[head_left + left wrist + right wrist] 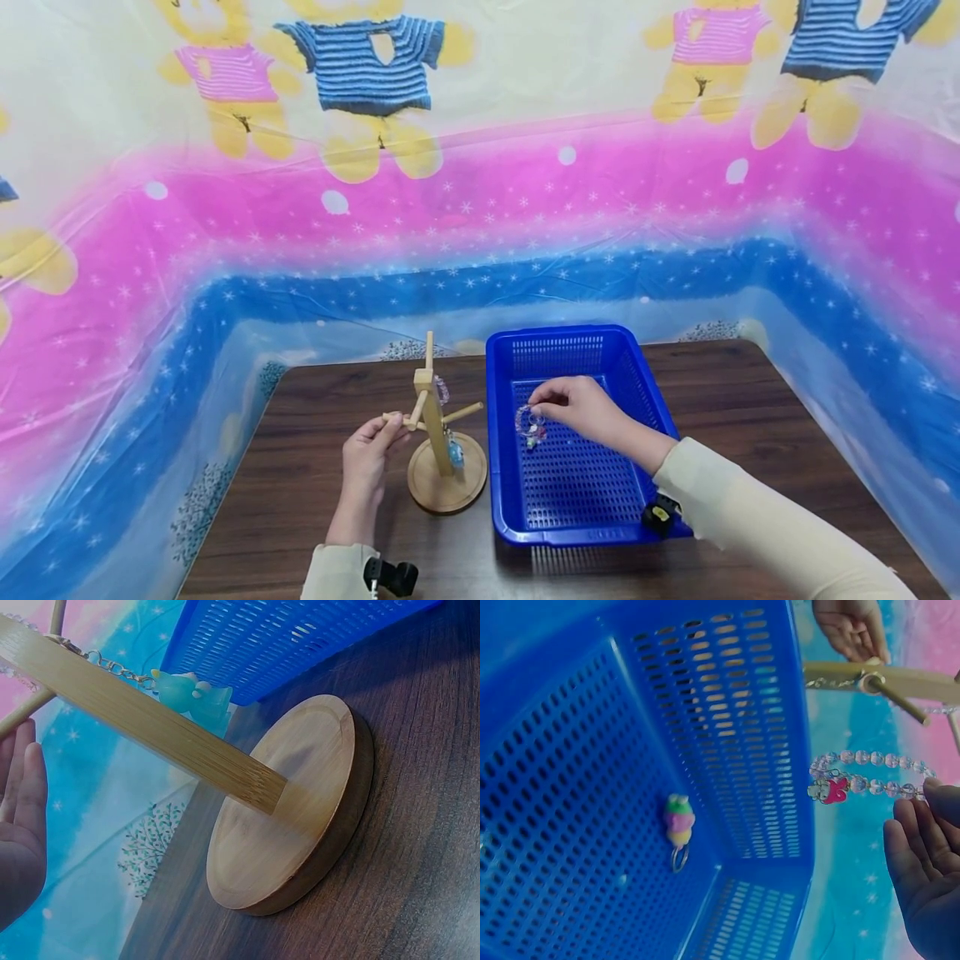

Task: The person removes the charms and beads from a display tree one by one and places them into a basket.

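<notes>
My left hand (367, 458) pinches the end of a peg on the wooden stand (433, 433), which has a round base and several pegs. From one peg hangs a light-blue figure keychain (176, 694) on a metal chain. Behind the top of the post hangs a beaded bracelet (442, 390). My right hand (577, 407), over the blue basket (498, 467), pinches a second bracelet (877, 758) of clear pinkish beads between thumb and fingertips. A white charm with a pink bow (829, 790) dangles from it.
Inside the basket lies a keychain (679, 820) with a green, purple and yellow charm and a metal ring. The stand is just left of the basket on the dark wooden table (300, 467). A printed sheet (465, 208) with bears hangs behind and around the table.
</notes>
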`<state>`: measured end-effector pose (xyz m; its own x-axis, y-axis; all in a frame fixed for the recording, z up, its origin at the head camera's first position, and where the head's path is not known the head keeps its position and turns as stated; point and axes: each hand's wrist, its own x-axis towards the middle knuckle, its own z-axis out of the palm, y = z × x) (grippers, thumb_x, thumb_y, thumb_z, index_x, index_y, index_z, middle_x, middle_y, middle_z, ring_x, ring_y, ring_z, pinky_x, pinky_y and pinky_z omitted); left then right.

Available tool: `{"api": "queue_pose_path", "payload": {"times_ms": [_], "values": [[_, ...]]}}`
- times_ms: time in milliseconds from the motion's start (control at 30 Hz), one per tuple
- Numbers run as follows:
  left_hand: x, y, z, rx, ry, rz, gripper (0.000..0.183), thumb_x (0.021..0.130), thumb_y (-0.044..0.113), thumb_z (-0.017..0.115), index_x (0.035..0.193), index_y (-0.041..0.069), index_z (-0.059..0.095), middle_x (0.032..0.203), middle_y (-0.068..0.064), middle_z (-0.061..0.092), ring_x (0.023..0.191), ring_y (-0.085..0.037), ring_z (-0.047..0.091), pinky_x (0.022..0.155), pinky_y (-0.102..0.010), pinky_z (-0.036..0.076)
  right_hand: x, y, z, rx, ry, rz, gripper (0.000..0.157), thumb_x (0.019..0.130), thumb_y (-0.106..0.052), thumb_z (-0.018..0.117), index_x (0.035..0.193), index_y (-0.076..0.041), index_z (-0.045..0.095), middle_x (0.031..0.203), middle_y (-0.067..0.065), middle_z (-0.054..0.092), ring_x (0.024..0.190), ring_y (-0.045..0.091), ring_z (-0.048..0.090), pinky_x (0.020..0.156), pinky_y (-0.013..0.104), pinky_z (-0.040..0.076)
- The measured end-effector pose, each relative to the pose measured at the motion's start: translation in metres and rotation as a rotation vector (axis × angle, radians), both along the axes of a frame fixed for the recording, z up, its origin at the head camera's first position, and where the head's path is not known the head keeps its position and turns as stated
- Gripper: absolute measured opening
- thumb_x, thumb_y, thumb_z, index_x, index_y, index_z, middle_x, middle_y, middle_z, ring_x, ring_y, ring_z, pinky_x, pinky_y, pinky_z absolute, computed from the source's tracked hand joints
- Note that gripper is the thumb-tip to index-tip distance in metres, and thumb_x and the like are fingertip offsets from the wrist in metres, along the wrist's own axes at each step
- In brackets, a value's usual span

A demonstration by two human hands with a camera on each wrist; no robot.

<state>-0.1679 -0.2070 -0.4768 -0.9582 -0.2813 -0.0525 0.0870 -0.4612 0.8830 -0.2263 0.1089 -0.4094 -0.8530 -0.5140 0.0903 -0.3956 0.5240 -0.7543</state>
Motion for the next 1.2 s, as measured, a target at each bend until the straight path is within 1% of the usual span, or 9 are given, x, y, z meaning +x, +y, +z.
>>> {"api": "queue_pose_path", "payload": {"times_ms": [100, 200, 333, 433, 567, 700, 933, 1067, 1200], "values": [[0.000, 0.000, 0.000, -0.002, -0.002, 0.001, 0.037, 0.100, -0.005, 0.057, 0.074, 0.016, 0.071, 0.079, 0.008, 0.079, 0.074, -0.001, 0.075, 0.073, -0.017, 0.065, -0.005, 0.004, -0.002, 0.028, 0.005, 0.020, 0.012, 0.099, -0.012, 0.067, 0.106, -0.008, 0.077, 0.101, 0.007, 0.078, 0.086, 0.016, 0.069, 0.075, 0.023, 0.059], [0.000, 0.000, 0.000, -0.011, -0.005, -0.001, 0.037, 0.100, -0.005, 0.058, 0.074, 0.017, 0.071, 0.079, 0.009, 0.078, 0.074, -0.001, 0.075, 0.074, -0.017, 0.065, -0.011, 0.007, -0.003, 0.060, 0.012, 0.042, 0.012, 0.099, -0.011, 0.067, 0.105, -0.008, 0.077, 0.100, 0.007, 0.078, 0.083, 0.016, 0.068, 0.072, 0.023, 0.056], [0.000, 0.000, 0.000, -0.016, 0.000, -0.002, 0.035, 0.100, -0.003, 0.059, 0.075, 0.018, 0.072, 0.081, 0.007, 0.079, 0.074, -0.001, 0.075, 0.074, -0.017, 0.065, -0.019, 0.010, -0.004, 0.108, 0.018, 0.076, 0.011, 0.098, -0.011, 0.068, 0.104, -0.009, 0.077, 0.102, 0.006, 0.079, 0.082, 0.007, 0.065, 0.070, 0.022, 0.054], [0.000, -0.001, 0.000, -0.016, 0.009, -0.005, 0.035, 0.100, -0.004, 0.059, 0.075, 0.018, 0.073, 0.081, 0.007, 0.079, 0.074, -0.001, 0.075, 0.074, -0.016, 0.065, -0.025, 0.011, -0.006, 0.149, 0.021, 0.117, 0.012, 0.098, -0.012, 0.068, 0.104, -0.009, 0.077, 0.103, 0.006, 0.079, 0.081, 0.004, 0.064, 0.070, 0.021, 0.054], [0.000, -0.001, -0.001, -0.014, 0.016, -0.006, 0.035, 0.100, -0.004, 0.059, 0.076, 0.017, 0.072, 0.079, 0.008, 0.079, 0.074, -0.001, 0.075, 0.073, -0.016, 0.065, -0.032, 0.012, -0.009, 0.186, -0.003, 0.166, 0.011, 0.098, -0.012, 0.068, 0.103, -0.008, 0.077, 0.101, 0.005, 0.079, 0.079, 0.005, 0.063, 0.070, 0.022, 0.054], [0.000, 0.000, -0.001, -0.031, -0.002, 0.004, 0.034, 0.100, -0.003, 0.060, 0.076, 0.018, 0.073, 0.079, 0.009, 0.078, 0.073, 0.000, 0.075, 0.072, -0.016, 0.064, -0.037, 0.012, -0.014, 0.206, -0.028, 0.197, 0.010, 0.097, -0.012, 0.069, 0.100, -0.009, 0.078, 0.096, 0.004, 0.078, 0.080, 0.006, 0.064, 0.072, 0.024, 0.057], [0.000, -0.001, -0.001, -0.037, -0.034, 0.009, 0.032, 0.100, -0.001, 0.060, 0.080, 0.018, 0.075, 0.080, 0.008, 0.078, 0.073, 0.000, 0.075, 0.072, -0.015, 0.064, -0.047, 0.010, -0.023, 0.214, -0.139, 0.185, 0.013, 0.097, -0.010, 0.069, 0.104, -0.002, 0.077, 0.096, 0.006, 0.078, 0.080, 0.007, 0.065, 0.071, 0.025, 0.057], [-0.001, -0.001, -0.001, -0.038, -0.037, 0.007, 0.032, 0.101, -0.001, 0.060, 0.079, 0.018, 0.074, 0.079, 0.009, 0.078, 0.073, 0.000, 0.075, 0.072, -0.014, 0.064, -0.051, 0.011, -0.029, 0.195, -0.211, 0.179, 0.014, 0.096, -0.008, 0.069, 0.106, 0.000, 0.077, 0.096, 0.009, 0.079, 0.083, 0.009, 0.070, 0.076, 0.029, 0.062], [0.000, -0.001, -0.001, -0.050, -0.043, 0.011, 0.032, 0.101, -0.001, 0.060, 0.078, 0.019, 0.073, 0.079, 0.009, 0.078, 0.074, 0.000, 0.074, 0.073, -0.014, 0.064, -0.053, 0.012, -0.036, 0.168, -0.252, 0.205, 0.015, 0.095, -0.006, 0.070, 0.106, 0.004, 0.076, 0.097, 0.013, 0.079, 0.087, 0.012, 0.073, 0.080, 0.032, 0.066]]}}
